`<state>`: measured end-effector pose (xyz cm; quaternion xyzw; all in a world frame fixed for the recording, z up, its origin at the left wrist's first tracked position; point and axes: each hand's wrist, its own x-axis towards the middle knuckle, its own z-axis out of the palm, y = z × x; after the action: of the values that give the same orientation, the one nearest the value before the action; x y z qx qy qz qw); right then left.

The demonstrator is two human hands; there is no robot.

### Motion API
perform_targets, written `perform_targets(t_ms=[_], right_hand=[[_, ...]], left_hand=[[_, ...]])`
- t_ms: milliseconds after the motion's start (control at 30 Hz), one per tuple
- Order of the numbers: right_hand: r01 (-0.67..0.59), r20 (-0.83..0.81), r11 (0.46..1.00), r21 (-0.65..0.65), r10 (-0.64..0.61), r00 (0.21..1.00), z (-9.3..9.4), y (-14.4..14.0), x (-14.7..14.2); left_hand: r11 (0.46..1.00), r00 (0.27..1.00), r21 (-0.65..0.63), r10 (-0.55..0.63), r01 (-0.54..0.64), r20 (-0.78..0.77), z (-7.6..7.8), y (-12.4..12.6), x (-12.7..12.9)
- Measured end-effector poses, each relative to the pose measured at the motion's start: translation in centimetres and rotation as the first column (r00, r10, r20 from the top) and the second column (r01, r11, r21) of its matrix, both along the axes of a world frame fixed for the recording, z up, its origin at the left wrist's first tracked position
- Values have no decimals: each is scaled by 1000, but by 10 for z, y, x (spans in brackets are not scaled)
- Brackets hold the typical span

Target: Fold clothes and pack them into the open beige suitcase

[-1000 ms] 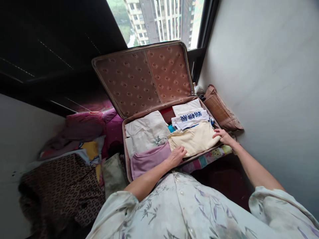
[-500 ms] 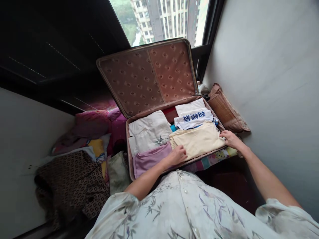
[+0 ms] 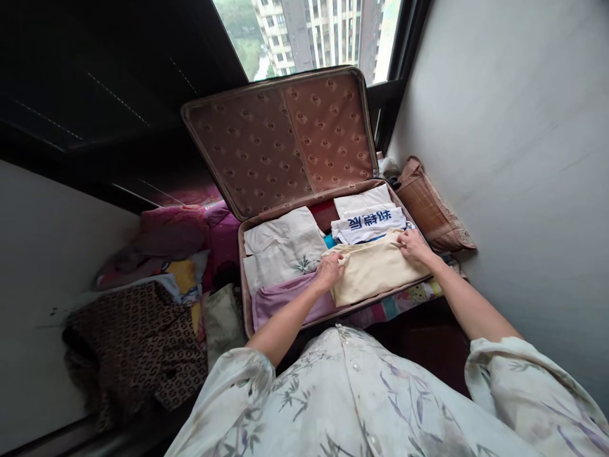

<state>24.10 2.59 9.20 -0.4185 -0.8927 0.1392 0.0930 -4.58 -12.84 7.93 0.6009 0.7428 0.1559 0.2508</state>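
An open suitcase (image 3: pixel 242 279) holds folded clothes in two columns. At its front right lies a cream folded garment (image 3: pixel 375 276). My left hand (image 3: pixel 330 270) has its fingers closed at the garment's far left corner. Near the far right corner, my right hand (image 3: pixel 413 246) pinches the edge. Just beyond is a white shirt (image 3: pixel 368 223) with blue lettering, and a plain white cloth (image 3: pixel 361 202) lies behind it. A purple garment (image 3: pixel 290 301) sits left of my left hand, partly under my forearm. White clothes with a leaf print (image 3: pixel 285 244) fill the back left.
The suitcase lid (image 3: pixel 285 139) stands raised against the window side. On the left are a brown patterned cloth (image 3: pixel 137 336), a grey-green cloth (image 3: pixel 223 324) and pink bedding (image 3: pixel 176 222). A brown cushion (image 3: pixel 432 209) leans by the right wall (image 3: pixel 523 158).
My left hand has moved up and left from the garment's near side to its far left corner. My right hand has shifted left and away from the suitcase's right rim to the far edge.
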Motion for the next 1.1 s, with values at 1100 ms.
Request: perform_targets(t_ms=[1100], right_hand=[[249,-86,968,-37,-251,964,-38,-78,101]], left_hand=[[954,914,146,197,-262,353,-11,-122,45]])
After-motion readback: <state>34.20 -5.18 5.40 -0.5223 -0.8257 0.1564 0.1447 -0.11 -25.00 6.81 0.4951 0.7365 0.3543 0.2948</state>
